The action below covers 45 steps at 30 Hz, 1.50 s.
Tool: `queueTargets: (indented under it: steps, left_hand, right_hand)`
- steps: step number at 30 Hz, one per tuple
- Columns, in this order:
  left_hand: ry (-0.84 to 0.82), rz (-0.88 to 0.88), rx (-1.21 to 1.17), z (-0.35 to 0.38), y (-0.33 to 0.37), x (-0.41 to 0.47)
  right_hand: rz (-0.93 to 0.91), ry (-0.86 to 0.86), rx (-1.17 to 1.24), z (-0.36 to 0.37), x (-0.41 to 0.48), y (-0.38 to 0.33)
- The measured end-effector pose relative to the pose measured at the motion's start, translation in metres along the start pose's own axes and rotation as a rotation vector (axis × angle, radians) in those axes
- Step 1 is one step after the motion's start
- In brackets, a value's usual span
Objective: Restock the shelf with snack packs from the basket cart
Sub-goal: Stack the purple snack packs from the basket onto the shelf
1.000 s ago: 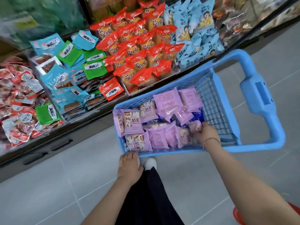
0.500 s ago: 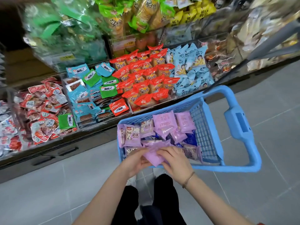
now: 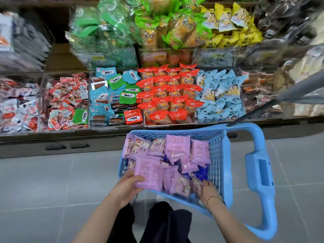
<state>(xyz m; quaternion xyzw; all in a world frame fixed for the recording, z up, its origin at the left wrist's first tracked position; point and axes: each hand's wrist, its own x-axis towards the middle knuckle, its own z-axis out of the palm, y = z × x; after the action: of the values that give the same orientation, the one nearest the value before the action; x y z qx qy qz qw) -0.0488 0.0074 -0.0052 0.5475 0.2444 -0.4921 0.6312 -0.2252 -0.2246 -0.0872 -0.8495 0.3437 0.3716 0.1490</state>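
Fingertips of the right hand (image 3: 208, 189) are buried among the snack packs (image 3: 177, 146) at the near corner of the basket cart (image 3: 226, 155), so its grip cannot be told. The left hand (image 3: 128, 185) holds a purple pack (image 3: 150, 174), fingers hidden beneath it. A dark blue pack (image 3: 202, 172) shows only in slivers. The far ends of the shelf (image 3: 70, 135) smear into blur, and the picture's edge cuts off its top row.

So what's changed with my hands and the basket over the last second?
The left hand came off the near rim of the basket cart and now grips purple packs at the near left. The right hand joined it on them half a second ago, then went back to the loose packs at the near right corner. The cart and the shelf packs stayed put.
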Motion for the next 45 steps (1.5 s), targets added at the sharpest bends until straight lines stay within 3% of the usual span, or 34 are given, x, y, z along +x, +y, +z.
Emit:
queueTargets:
  steps: [5,8,11,15,17,19,22,26,32,38,41,45]
  left_hand:
    - [0.087,0.022,-0.042,-0.009,-0.019,-0.007]
    - [0.107,-0.012,-0.043,-0.010,-0.024,-0.012]
    - [0.050,-0.094,-0.189,-0.004,-0.024,-0.017]
    - [0.077,-0.155,-0.237,0.016,-0.019,-0.017]
    - [0.040,-0.139,-0.259,0.026,-0.016,-0.014]
    - [-0.012,-0.117,-0.300,0.034,-0.011,-0.011]
    - [-0.128,-0.131,-0.307,0.039,-0.004,-0.013]
    - [-0.229,-0.150,-0.126,0.030,0.005,-0.025]
    - [-0.211,-0.003,0.109,0.024,0.027,-0.037]
    - [-0.274,-0.060,-0.054,0.019,0.048,-0.036]
    - [-0.249,-0.054,0.012,0.014,0.052,-0.035]
    - [-0.253,-0.005,0.188,0.008,0.053,-0.038]
  right_hand:
    - [-0.015,-0.029,-0.042,0.016,0.023,0.002]
    - [0.102,-0.031,0.184,0.008,0.022,0.000]
    - [0.250,0.069,0.419,-0.015,0.012,-0.001]
    - [0.163,0.210,0.926,-0.041,-0.021,0.003]
    - [0.072,0.125,1.270,-0.049,-0.040,-0.003]
    - [-0.069,-0.087,1.648,-0.057,-0.057,-0.018]
    - [-0.220,-0.321,1.883,-0.069,-0.074,-0.042]
    - [-0.298,-0.344,1.843,-0.078,-0.081,-0.061]
    - [-0.339,-0.322,1.743,-0.092,-0.084,-0.074]
    - [-0.374,-0.300,1.653,-0.101,-0.079,-0.076]
    - [-0.421,-0.288,1.424,-0.112,-0.075,-0.074]
    - [-0.584,-0.224,0.914,-0.144,-0.071,-0.079]
